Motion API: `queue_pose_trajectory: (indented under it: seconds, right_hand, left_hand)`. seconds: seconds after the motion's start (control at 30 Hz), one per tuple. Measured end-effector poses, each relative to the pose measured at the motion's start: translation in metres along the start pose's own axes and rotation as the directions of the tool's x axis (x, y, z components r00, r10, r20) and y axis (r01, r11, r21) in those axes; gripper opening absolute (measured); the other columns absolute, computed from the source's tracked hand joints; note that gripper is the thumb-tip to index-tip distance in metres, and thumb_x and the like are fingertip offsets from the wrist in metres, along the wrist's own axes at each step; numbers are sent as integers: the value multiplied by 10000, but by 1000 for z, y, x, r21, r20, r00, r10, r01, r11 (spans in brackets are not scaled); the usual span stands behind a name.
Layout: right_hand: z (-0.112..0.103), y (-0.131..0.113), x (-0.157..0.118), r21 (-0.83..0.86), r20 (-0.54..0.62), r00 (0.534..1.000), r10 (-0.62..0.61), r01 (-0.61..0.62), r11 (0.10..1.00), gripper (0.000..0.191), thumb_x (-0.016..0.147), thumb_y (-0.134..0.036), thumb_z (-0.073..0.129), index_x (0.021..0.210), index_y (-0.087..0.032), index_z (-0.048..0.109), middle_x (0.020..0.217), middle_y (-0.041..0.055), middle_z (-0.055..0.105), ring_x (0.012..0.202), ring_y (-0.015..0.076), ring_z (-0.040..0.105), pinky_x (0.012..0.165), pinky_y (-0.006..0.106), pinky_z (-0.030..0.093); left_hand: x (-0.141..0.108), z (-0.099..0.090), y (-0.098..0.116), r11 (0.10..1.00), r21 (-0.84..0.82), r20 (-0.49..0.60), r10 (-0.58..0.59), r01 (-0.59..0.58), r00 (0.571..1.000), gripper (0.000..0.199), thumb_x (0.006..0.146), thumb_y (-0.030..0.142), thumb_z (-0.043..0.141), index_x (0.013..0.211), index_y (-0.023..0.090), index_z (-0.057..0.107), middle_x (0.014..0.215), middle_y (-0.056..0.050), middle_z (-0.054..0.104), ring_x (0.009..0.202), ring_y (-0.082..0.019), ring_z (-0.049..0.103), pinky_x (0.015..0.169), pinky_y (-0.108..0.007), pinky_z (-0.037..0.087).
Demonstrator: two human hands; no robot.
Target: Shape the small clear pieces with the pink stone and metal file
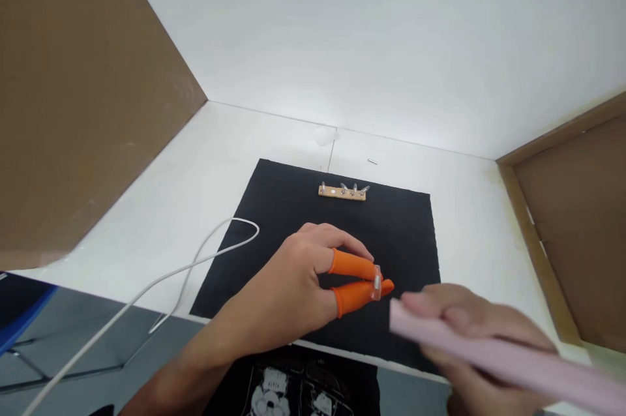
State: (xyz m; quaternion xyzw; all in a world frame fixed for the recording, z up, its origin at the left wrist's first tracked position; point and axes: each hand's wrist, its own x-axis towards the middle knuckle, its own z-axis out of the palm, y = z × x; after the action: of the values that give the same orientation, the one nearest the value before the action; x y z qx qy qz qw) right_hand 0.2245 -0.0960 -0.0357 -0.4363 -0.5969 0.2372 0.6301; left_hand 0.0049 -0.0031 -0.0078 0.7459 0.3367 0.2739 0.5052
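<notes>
My left hand (313, 279) is over the black mat (293, 207), with orange covers on two of its digits. Pinched between those covered tips is a small clear piece (376, 283). To its right, my right hand (479, 331) grips a long pale pink bar (499, 354), slightly blurred, whose blunt end points at the clear piece. A gap separates the two. Further back on the mat lies a small wooden strip (337, 192) bearing several clear pieces, with one white round spot between them.
A white cable (180, 269) loops over the mat's left edge. Behind the mat, a small metal pin (372, 161) lies on the white table (469, 227). Brown panels stand left (88, 96) and right (581, 227), with a white wall (352, 38) at the back.
</notes>
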Motion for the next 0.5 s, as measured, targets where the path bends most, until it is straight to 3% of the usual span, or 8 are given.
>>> queue_pose_trajectory:
  seconds: [0.07, 0.13, 0.23, 0.33, 0.5]
  right_hand:
    - [3, -6, 4, 21, 77, 996, -45, 44, 999, 154, 942, -220, 884, 1063, -242, 791, 914, 28, 891, 714, 194, 852, 661, 278, 709]
    - [1, -5, 6, 43, 70, 997, -34, 31, 999, 181, 943, -192, 875, 1095, -242, 791, 953, 31, 895, 755, 197, 862, 668, 274, 715]
    - [-8, 7, 4, 35, -59, 998, 36, -34, 999, 328, 877, -76, 883, 1149, -228, 782, 1061, 62, 894, 916, 254, 883, 689, 306, 743]
    - [-9, 9, 1, -4, -133, 989, 69, -70, 998, 333, 854, -70, 893, 1127, -228, 786, 1045, 69, 893, 901, 279, 884, 683, 340, 749]
    - [2, -8, -1, 12, 86, 996, -11, 10, 1000, 170, 929, -244, 889, 1078, -269, 811, 905, 35, 889, 690, 235, 849, 589, 327, 703]
  left_hand:
    - [1, 0, 0, 1000, -9, -4, 5, -5, 1000, 44, 963, 250, 872, 974, 280, 902, 1143, 11, 851, 1078, -184, 754, 1001, -320, 580]
    - [2, 0, 0, 1000, -13, 0, 7, -7, 1000, 34, 963, 260, 874, 974, 277, 901, 1138, 10, 852, 1074, -184, 755, 1006, -321, 578]
    - [2, 0, 2, 1000, -3, 5, -13, 13, 1000, 35, 955, 258, 876, 983, 269, 895, 1144, 4, 851, 1073, -191, 755, 987, -323, 584]
    - [2, -1, 3, 1000, 1, 12, -30, 30, 999, 51, 957, 251, 868, 993, 274, 895, 1160, 0, 850, 1087, -200, 751, 981, -329, 589]
    - [2, -3, 3, 1000, -8, 5, -19, 19, 1000, 40, 968, 260, 865, 964, 275, 901, 1144, -3, 852, 1078, -200, 751, 1004, -339, 585]
